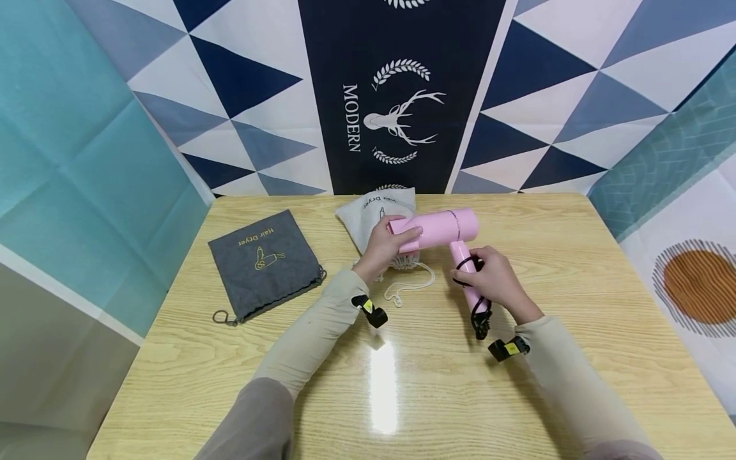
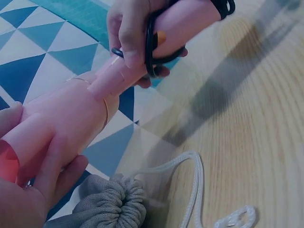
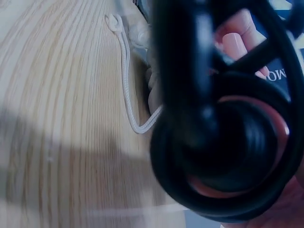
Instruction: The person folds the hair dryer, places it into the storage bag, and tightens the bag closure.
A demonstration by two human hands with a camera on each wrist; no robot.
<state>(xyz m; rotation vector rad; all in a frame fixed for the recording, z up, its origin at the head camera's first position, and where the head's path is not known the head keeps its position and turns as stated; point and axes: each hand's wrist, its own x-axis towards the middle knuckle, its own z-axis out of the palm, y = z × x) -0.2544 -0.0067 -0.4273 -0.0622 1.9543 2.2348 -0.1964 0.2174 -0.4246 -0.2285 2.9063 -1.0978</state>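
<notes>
A pink hair dryer [image 1: 437,229] is held above the table in both hands. My left hand [image 1: 381,248] grips the end of its barrel, thumb and fingers on opposite sides; a pink, open-ended part [image 2: 29,137] shows between those fingers in the left wrist view. The right hand [image 1: 496,276] grips the handle [image 1: 462,254], which points down toward me. A black cord [image 1: 480,319] is looped round the handle and bunched at its lower end. In the right wrist view the cord loops [image 3: 183,95] hide most of the dryer.
Behind the left hand lies a light grey drawstring pouch [image 1: 359,217], its white string [image 1: 411,286] trailing onto the wooden table [image 1: 448,396]. A dark grey pouch [image 1: 282,239] printed "Hair Dryer" lies flat at the left. A patterned cloth wall [image 1: 270,96] stands along the back edge.
</notes>
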